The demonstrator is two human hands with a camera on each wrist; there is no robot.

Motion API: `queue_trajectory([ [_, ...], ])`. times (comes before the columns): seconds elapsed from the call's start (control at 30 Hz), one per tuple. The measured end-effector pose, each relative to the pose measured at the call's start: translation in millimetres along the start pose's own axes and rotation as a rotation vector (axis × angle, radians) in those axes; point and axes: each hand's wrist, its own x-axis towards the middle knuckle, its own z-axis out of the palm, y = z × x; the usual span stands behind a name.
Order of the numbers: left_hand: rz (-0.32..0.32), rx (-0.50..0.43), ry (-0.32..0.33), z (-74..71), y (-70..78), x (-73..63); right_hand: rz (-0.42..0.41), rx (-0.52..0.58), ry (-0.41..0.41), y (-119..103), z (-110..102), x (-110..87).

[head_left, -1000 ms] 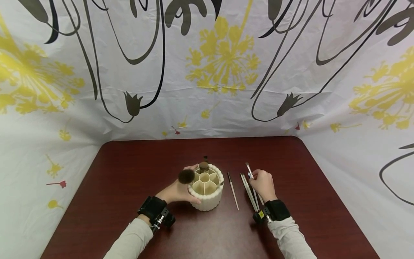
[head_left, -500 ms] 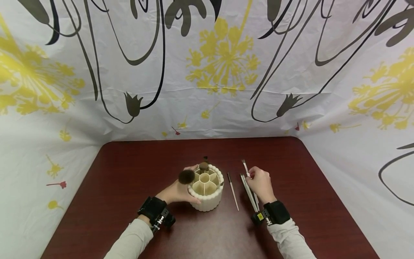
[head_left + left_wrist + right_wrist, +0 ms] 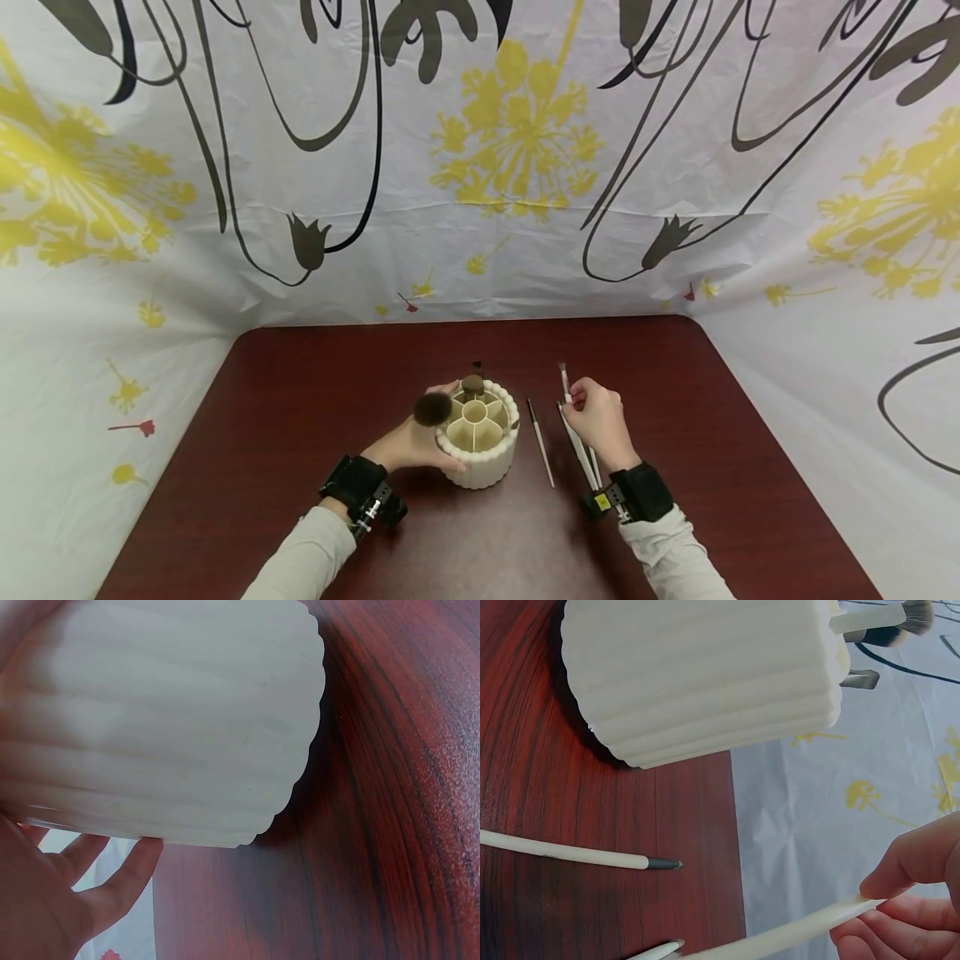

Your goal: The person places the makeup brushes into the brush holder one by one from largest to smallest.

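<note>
A cream, ribbed round makeup brush holder (image 3: 480, 472) with wedge-shaped compartments round a central tube stands on the table. My left hand (image 3: 408, 442) grips its left side, thumb toward me and fingers around the far side; the ribbed wall (image 3: 165, 727) fills much of the left wrist view. Several brushes stand in it, among them a big dark fluffy one (image 3: 432, 409) and a brown one (image 3: 472, 385). To the right, my right hand (image 3: 600, 417) pinches a pale-handled makeup brush (image 3: 565, 379) between thumb and fingers, bristles pointing away from me. Its handle (image 3: 787, 937) shows in the right wrist view.
One slim brush (image 3: 540, 442) lies between the holder and my right hand. More pale brushes (image 3: 579, 450) lie side by side under that hand. The dark red table (image 3: 337, 358) ends at a patterned cloth (image 3: 480, 250) hanging behind it.
My right hand has moved a little left and away from me with the pinched brush, which has swung more upright in the head view. The left hand and holder stay put.
</note>
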Motion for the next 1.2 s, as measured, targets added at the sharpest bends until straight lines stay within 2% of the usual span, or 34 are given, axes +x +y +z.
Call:
queue_trajectory([
  [0.13,0.007,0.014,0.008,1.3,-2.3,0.1,-0.012,0.011,-0.003,-2,-2,-0.5],
  [0.27,0.032,0.053,0.016,6.4,-23.3,1.3,-0.042,0.039,0.001,-6,-5,-1.0],
  [0.37,0.045,0.06,0.016,7.2,-27.8,1.3,-0.058,0.061,0.004,-10,-7,-1.6],
  [0.5,0.013,0.028,-0.006,1.9,-6.8,-0.4,-0.085,0.069,0.014,-14,-8,-2.2],
  [0.57,0.012,0.022,-0.007,1.6,-5.2,-0.7,-0.102,0.072,0.02,-16,-10,-2.4],
  [0.6,0.007,0.014,-0.009,0.4,0.4,-1.1,-0.114,0.07,0.024,-17,-10,-2.4],
  [0.67,0.018,0.013,0.0,1.3,-1.2,-0.8,-0.137,0.07,0.034,-19,-12,-2.4],
  [0.73,0.039,0.024,0.009,3.2,-9.3,0.3,-0.161,0.073,0.041,-21,-14,-2.6],
  [0.93,0.049,0.059,0.022,9.3,-36.1,3.2,-0.224,0.089,0.058,-31,-18,-3.1],
  [1.03,0.054,0.051,0.023,9.2,-36.3,3.0,-0.243,0.09,0.068,-36,-20,-3.3],
  [1.2,0.073,0.024,0.024,4.8,-16.1,0.3,-0.28,0.106,0.088,-40,-22,-3.4],
])
